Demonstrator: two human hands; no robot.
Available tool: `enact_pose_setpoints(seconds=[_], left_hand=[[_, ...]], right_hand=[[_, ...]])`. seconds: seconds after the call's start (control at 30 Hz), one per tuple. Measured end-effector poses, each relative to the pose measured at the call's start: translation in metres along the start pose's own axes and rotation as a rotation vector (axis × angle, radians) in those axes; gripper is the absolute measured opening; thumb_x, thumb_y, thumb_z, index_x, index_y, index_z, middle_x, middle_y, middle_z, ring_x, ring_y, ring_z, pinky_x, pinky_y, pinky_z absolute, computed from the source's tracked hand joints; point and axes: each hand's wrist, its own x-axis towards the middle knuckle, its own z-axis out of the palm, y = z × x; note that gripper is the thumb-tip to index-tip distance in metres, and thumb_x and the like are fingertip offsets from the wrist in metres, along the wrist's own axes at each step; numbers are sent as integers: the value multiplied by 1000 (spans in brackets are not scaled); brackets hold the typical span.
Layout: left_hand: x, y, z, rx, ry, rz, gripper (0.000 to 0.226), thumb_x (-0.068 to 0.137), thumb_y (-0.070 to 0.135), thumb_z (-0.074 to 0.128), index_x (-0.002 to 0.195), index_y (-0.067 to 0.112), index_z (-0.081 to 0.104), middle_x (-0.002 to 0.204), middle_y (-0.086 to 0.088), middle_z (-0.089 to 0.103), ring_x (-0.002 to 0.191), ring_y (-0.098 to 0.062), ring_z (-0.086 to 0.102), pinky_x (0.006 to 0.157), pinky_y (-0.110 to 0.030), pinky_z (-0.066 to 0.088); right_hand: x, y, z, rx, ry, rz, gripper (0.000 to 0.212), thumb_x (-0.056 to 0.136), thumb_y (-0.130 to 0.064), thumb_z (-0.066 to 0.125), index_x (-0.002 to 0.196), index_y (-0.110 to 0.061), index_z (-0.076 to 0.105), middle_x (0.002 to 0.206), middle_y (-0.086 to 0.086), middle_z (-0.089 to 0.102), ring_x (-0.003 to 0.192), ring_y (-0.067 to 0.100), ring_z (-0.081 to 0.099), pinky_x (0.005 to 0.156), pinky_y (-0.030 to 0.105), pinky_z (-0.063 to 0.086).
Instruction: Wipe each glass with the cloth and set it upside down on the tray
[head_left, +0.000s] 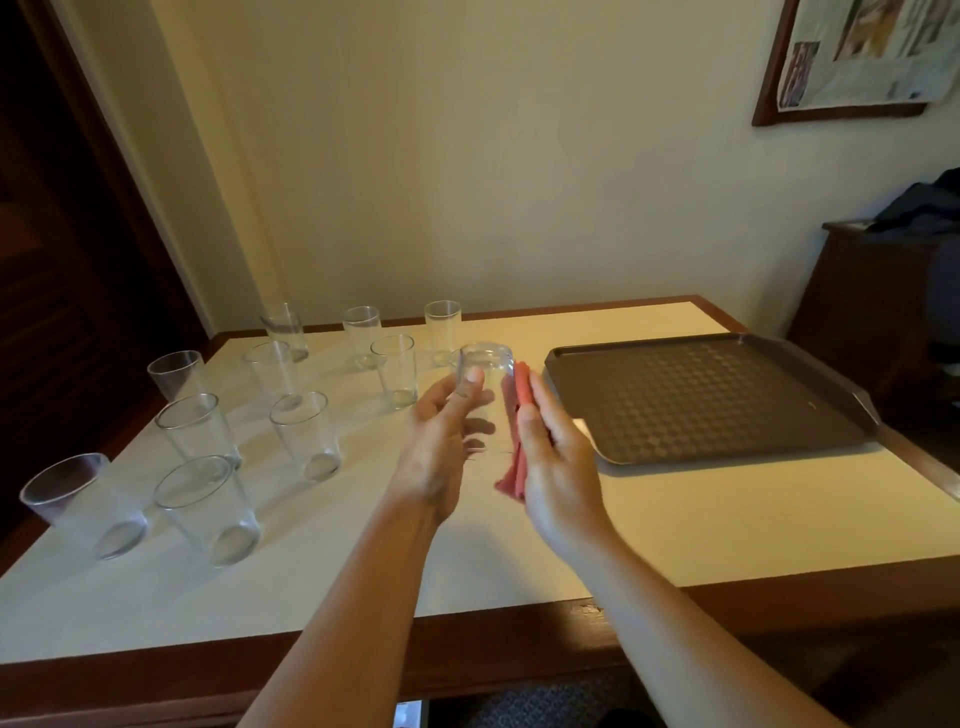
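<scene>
Glasses first: ten clear tumbler glasses (298, 441) stand upright on the white wood-edged surface (649, 519), all left of the hands and beyond them, tightly grouped, several just beside each other. One more clear glass (485, 395) is held in the air between the hands, apparently on its side with the thick base pointing away and the mouth toward the camera.

Left hand (441, 447) grips that glass, fingers curled round its left wall, a fingertip visible through it. Right hand (556, 462) presses a folded red cloth (519, 431) flat against the glass's right wall, fingers fairly straight, thumb apparently pinning the cloth. Looks like the wipe step on this glass.

Right of the hands: dark brown textured plastic tray (727, 353), near, nothing on it. So my read is that this is the first glass, and ten remain.

Risks:
- The grip is mostly one-sided. Smooth glass plus sideways cloth pressure could make it slip or rotate out and drop onto the surface.
- The nearest standing glass is just left of the left hand; an elbow or wrist swing during reach-back could topple the cluster.
- A raised tray rim lies in the path; an inverted rim landing on it would tip.

Beyond the tray: dark wooden cabinet (872, 291), framed picture (852, 57) on the wall.
</scene>
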Motion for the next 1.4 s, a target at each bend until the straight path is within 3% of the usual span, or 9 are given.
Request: enact_pose_setpoints(seconds=[0.1, 0.2, 0.33, 0.5, 0.7, 0.87, 1.03, 1.23, 1.4], left_hand=[[-1, 2, 6, 56, 30, 2, 64, 91, 75, 54, 133, 28, 65, 117, -2, 71, 98, -24, 67, 90, -40, 53], [0, 2, 6, 64, -178, -92, 61, 100, 67, 45, 153, 37, 48, 131, -12, 70, 110, -34, 73, 102, -52, 55], [-1, 14, 13, 61, -138, 100, 67, 82, 62, 77, 134, 22, 66, 103, 0, 71, 81, -18, 64, 73, -34, 49], [0, 20, 18, 143, -149, 5, 61, 94, 75, 40, 139, 39, 59, 119, -7, 73, 101, -30, 72, 86, -41, 52], [-4, 26, 21, 91, -158, 104, 51, 84, 56, 71, 123, 24, 69, 93, 7, 71, 77, -19, 59, 67, -29, 46], [-5, 20, 22, 86, -199, -21, 39, 97, 69, 48, 128, 48, 62, 118, -8, 76, 98, -29, 74, 92, -45, 54], [-8, 28, 28, 89, -143, 116, 56, 83, 58, 77, 128, 27, 68, 96, 2, 71, 77, -16, 62, 71, -33, 48], [-10, 26, 31, 68, -188, 40, 29, 103, 55, 52, 126, 43, 66, 113, -4, 78, 97, -24, 74, 94, -43, 54], [-10, 31, 39, 91, -132, 174, 75, 70, 61, 80, 135, 27, 65, 87, 10, 63, 76, -11, 56, 69, -23, 45]], right_hand=[[-22, -5, 10, 24, 35, -34, 47, 104, -35, 42, 151, -36, 36, 148, -19, 46, 130, -9, 44, 105, 14, 41], [6, -19, -4, 216, 160, -25, 40, 104, -29, 44, 144, -34, 44, 137, -18, 55, 122, -6, 54, 104, 24, 47], [8, -31, -4, 164, 227, -38, 38, 103, -39, 44, 141, -46, 42, 130, -16, 62, 115, 9, 61, 97, 34, 52], [-10, -27, 0, 138, 174, -79, 40, 103, -37, 44, 142, -44, 41, 127, -33, 55, 118, -12, 52, 98, 21, 48], [1, -39, -4, 113, 237, -71, 40, 104, -37, 43, 144, -40, 45, 129, -28, 58, 116, -8, 56, 97, 33, 54], [-8, -38, -4, 62, 217, -111, 41, 104, -29, 43, 144, -36, 42, 136, -24, 53, 114, -15, 53, 93, 15, 51], [8, -48, -13, 142, 273, -56, 38, 104, -33, 46, 141, -41, 50, 136, -17, 58, 124, 12, 57, 101, 47, 51], [-9, -47, -10, 69, 234, -122, 40, 104, -30, 45, 144, -38, 44, 133, -27, 53, 118, -8, 56, 92, 17, 51], [9, -61, -19, 156, 279, -109, 39, 104, -29, 49, 143, -34, 49, 131, -18, 61, 119, -1, 58, 93, 25, 54]])
